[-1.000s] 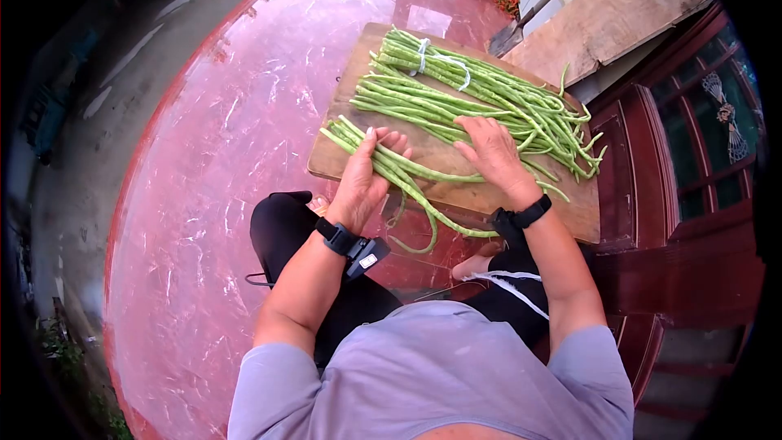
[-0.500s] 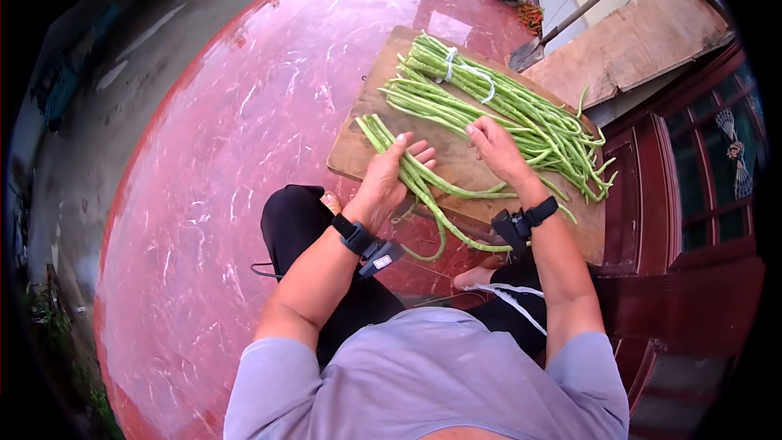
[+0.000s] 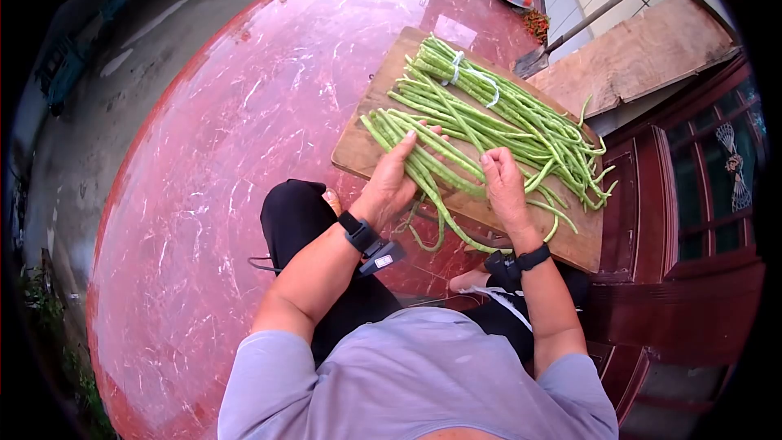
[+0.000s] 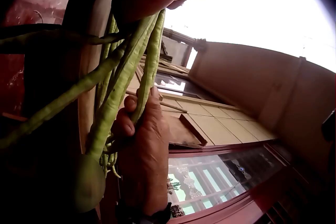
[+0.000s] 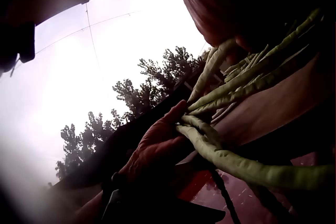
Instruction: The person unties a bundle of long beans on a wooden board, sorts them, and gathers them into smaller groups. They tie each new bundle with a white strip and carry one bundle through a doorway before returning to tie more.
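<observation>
Handful: long, slender green beans point(image 3: 446, 178), over the eight-o'clock side of the brown rectangular wooden board point(image 3: 379, 99).
Handling: probably light, bendy, easily snapped; best gripped mid-length.
Left hand point(image 3: 391, 183): grasping the handful.
Right hand point(image 3: 507, 187): at three o'clock from it, pinching a bean.
Count: one handful; one board; one white-tied green bean bundle point(image 3: 513, 99), one o'clock from the handful; one loose green bean pile point(image 3: 472, 121) between; overlapping beans uncountable.

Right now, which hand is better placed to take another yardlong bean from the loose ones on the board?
Likely the right hand: beside the loose yardlong beans, it pinches what looks like one bean, while the left hand grips the gathered bunch.
</observation>
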`<move>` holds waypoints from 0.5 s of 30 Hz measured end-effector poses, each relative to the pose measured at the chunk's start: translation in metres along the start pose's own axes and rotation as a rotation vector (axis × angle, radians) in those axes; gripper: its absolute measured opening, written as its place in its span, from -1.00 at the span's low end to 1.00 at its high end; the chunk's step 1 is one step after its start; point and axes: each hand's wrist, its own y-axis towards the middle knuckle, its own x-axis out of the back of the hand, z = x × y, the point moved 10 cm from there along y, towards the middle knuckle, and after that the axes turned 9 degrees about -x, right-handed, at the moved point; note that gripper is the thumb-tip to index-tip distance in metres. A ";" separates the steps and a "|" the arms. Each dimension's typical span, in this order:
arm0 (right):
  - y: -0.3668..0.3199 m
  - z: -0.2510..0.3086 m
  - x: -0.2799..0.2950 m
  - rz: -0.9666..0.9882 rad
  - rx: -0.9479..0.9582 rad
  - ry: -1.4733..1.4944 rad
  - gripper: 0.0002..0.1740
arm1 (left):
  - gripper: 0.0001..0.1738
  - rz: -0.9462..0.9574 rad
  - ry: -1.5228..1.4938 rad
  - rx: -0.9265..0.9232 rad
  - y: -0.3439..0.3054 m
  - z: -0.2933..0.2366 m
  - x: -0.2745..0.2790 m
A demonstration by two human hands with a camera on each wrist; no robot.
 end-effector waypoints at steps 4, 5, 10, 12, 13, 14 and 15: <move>-0.016 0.016 0.003 -0.120 0.013 -0.217 -0.82 | -0.47 0.073 0.012 -0.011 -0.007 -0.004 -0.018; -0.020 0.018 0.002 -0.121 -0.041 -0.160 -0.83 | -0.48 0.082 0.016 -0.019 -0.008 -0.005 -0.020; -0.025 0.027 -0.001 -0.220 0.120 -0.230 -0.83 | -0.47 0.127 0.037 -0.036 -0.008 -0.009 -0.028; -0.029 0.033 -0.004 -0.239 0.168 -0.250 -0.82 | -0.47 0.116 0.042 -0.027 -0.010 -0.008 -0.026; -0.029 0.033 -0.006 -0.224 0.168 -0.255 -0.82 | -0.47 0.109 0.043 -0.016 -0.010 -0.007 -0.023; -0.030 0.032 -0.007 -0.208 0.169 -0.261 -0.81 | -0.47 0.103 0.042 -0.005 -0.010 -0.006 -0.020; -0.030 0.032 -0.009 -0.192 0.168 -0.267 -0.81 | -0.48 0.088 0.036 -0.006 -0.009 -0.003 -0.014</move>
